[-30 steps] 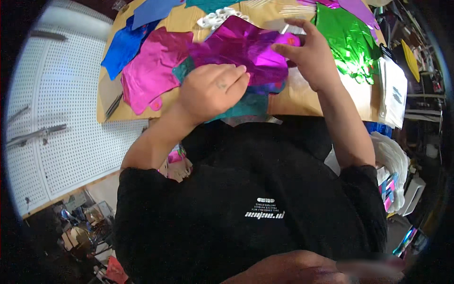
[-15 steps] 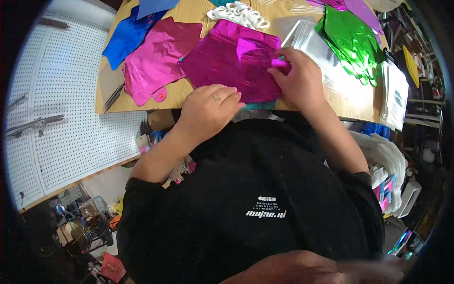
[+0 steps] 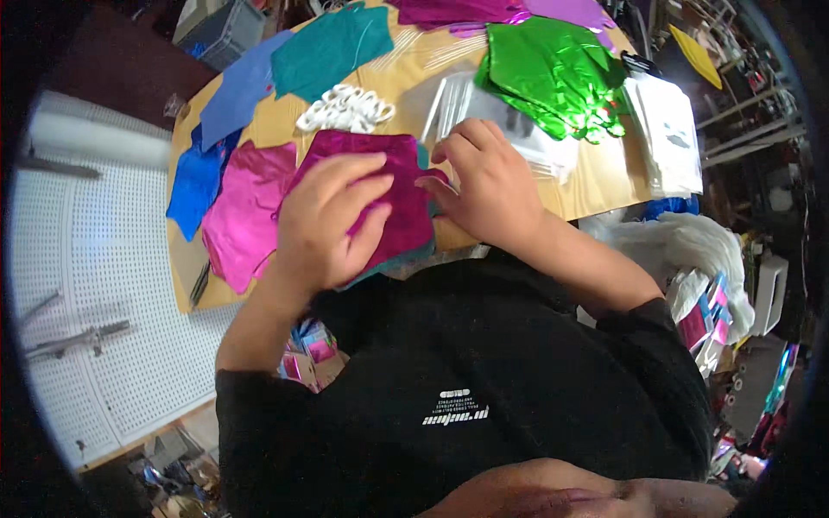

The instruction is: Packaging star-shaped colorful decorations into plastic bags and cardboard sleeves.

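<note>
Cluttered wooden surface (image 3: pixel 414 65): magenta foil sheet (image 3: pixel 393 186) now lies flat, left hand (image 3: pixel 328 220) pressing it open-fingered, right hand (image 3: pixel 484 186) pinching its edge

The foil piece (image 3: pixel 393 186) under the left hand (image 3: pixel 324 224) and right hand (image 3: pixel 484 186) is shiny magenta-purple, with a teal sheet edge (image 3: pixel 406 255) showing beneath it. Beside it lies a brighter pink foil piece (image 3: pixel 246 211). A royal blue foil piece (image 3: pixel 194 181) and a paler blue sheet (image 3: pixel 237 91) lie further left, with a matt teal sheet (image 3: pixel 328 47) above. The crinkled foil (image 3: pixel 553 73) is glossy green. The loops (image 3: pixel 345 108) are white. The tabletop (image 3: pixel 423 65) is light tan wood. The pegboard (image 3: pixel 95 259) is white, dotted with small holes. The person's shirt (image 3: pixel 466 380) is black with a small white print.
</note>
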`<state>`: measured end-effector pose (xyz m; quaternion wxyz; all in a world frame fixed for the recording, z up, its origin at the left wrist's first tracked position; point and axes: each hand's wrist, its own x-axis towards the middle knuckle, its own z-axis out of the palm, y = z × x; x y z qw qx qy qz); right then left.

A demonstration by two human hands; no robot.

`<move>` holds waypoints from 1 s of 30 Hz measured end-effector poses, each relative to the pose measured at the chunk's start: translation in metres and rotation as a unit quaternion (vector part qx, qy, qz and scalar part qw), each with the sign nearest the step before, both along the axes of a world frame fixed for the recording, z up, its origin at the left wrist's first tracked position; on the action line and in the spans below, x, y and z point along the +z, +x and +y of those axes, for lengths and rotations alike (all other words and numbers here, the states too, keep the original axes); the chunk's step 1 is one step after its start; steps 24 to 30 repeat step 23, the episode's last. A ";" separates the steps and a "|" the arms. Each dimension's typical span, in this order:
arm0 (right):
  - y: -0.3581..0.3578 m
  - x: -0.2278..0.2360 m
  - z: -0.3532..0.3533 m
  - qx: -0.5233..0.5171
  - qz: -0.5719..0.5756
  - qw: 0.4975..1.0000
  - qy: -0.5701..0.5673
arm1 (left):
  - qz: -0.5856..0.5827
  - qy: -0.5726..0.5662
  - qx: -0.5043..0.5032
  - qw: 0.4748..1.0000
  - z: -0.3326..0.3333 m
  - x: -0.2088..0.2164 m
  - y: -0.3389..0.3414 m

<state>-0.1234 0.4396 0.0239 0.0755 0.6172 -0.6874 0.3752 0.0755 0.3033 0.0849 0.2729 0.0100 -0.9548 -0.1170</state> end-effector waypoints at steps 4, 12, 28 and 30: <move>-0.021 0.016 0.028 -0.007 -0.048 0.997 -0.068 | 0.042 0.017 -0.067 0.997 -0.036 -0.014 -0.106; -0.086 0.020 0.083 -0.108 -0.041 0.993 0.015 | 0.049 0.012 -0.092 0.994 -0.083 -0.030 -0.368; -0.172 0.062 0.114 -0.107 -0.051 0.985 0.125 | -0.278 -0.079 -0.071 0.955 -0.086 -0.059 -0.506; -0.172 0.062 0.114 -0.107 -0.051 0.985 0.125 | -0.278 -0.079 -0.071 0.955 -0.086 -0.059 -0.506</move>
